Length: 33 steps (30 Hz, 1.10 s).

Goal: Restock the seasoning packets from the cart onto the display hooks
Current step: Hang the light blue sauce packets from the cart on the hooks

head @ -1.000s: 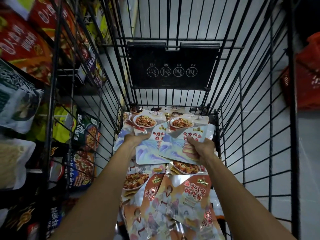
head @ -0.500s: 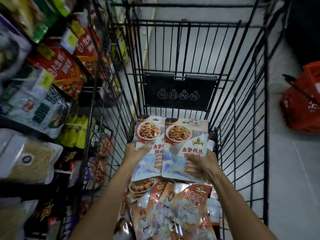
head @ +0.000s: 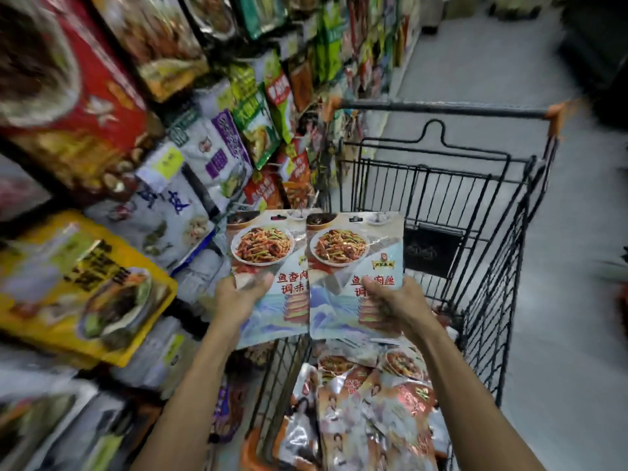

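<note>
Seasoning packets (head: 353, 253) now lifted clear of the cart (head: 441, 108).
My left hand (head: 238, 297) and right hand (head: 390, 304) grip one each; hooks probably leftward, blurred.

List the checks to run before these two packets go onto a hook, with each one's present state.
1. The left hand grips the left packet: ok.
2. The right hand grips the right packet: ok.
3. Both packets upright, hang holes on top: ok.
4. Both packets held above the cart: ok.
5. Free hook found on the display: cannot tell, it is blurred.
6. A hand free to steady the hook: not ok, both hold packets.
</note>
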Tool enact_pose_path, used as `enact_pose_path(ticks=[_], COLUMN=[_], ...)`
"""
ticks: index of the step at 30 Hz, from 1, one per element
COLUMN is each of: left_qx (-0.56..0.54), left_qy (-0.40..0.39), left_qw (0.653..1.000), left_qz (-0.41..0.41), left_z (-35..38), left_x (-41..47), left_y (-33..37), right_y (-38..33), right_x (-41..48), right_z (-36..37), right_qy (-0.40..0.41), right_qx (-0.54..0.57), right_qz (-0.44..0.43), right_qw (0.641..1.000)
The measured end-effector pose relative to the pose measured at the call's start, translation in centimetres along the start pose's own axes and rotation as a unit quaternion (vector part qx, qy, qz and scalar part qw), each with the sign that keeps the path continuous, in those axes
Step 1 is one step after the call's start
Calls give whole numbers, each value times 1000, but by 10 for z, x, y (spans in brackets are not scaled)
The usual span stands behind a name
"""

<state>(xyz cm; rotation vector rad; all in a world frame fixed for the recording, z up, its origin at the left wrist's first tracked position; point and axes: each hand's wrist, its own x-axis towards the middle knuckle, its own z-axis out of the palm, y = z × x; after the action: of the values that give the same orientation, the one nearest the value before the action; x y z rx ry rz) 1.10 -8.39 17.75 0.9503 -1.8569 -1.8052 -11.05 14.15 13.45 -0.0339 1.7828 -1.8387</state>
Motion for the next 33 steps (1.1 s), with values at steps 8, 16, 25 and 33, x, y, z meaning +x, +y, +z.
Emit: enact_pose_path(ticks=[8,16,25,33], left_qx=[4,-20,5,7], left_qy=[158,374,562,643], left_qw=[978,910,807,744], left_qz=[135,176,181,181], left_z=[-140,-270,-362,-420], left_x=[-172,-362,-521,-593], left_y=[84,111,106,95], right_y=[-67,-92,-68,-64], right_x=[-113,-258,-386,-453], right_z=[105,225,346,432], right_qy=[-169,-364,-527,-601], right_qx=[-23,-67,-83,-110], right_qz=[-70,-163,-157,-96], right_qw=[983,915,831,786])
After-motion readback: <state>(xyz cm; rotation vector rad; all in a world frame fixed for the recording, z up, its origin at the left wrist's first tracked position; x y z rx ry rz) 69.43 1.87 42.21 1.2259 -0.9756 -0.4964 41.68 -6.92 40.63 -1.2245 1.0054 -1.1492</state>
